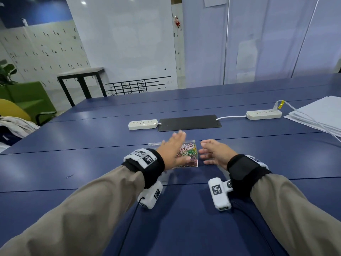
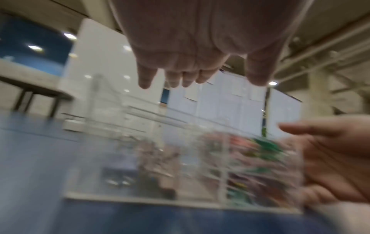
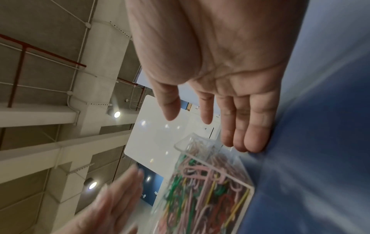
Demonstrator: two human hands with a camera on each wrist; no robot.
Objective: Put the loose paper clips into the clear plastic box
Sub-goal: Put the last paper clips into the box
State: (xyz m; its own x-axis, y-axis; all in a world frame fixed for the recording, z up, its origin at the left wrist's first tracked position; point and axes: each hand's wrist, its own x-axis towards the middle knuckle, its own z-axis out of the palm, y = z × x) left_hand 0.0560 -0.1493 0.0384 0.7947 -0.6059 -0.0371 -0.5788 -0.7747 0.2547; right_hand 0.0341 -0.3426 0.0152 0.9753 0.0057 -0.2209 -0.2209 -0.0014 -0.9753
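Note:
The clear plastic box (image 1: 194, 162) stands on the blue table (image 1: 92, 163), filled with coloured paper clips (image 1: 189, 151). My left hand (image 1: 176, 145) hovers over the box's left part, fingers straight and spread, holding nothing. Just right of the box is my right hand (image 1: 207, 151), palm facing it, fingers relaxed and empty. The left wrist view is blurred: left hand (image 2: 200, 74) above the box (image 2: 180, 174), right hand (image 2: 330, 158) beside it. The right wrist view has the right hand (image 3: 216, 114) open near the box (image 3: 212, 186) and the left hand (image 3: 112, 199) blurred. A clear plastic piece (image 1: 155, 144) lies left of the box.
Two white power strips (image 1: 143, 124) (image 1: 263, 114) and a black mat (image 1: 190, 122) lie beyond the box. A stack of white paper (image 1: 321, 115) with a cable sits at the far right. A small dark speck (image 1: 69, 176) lies on the table to the left.

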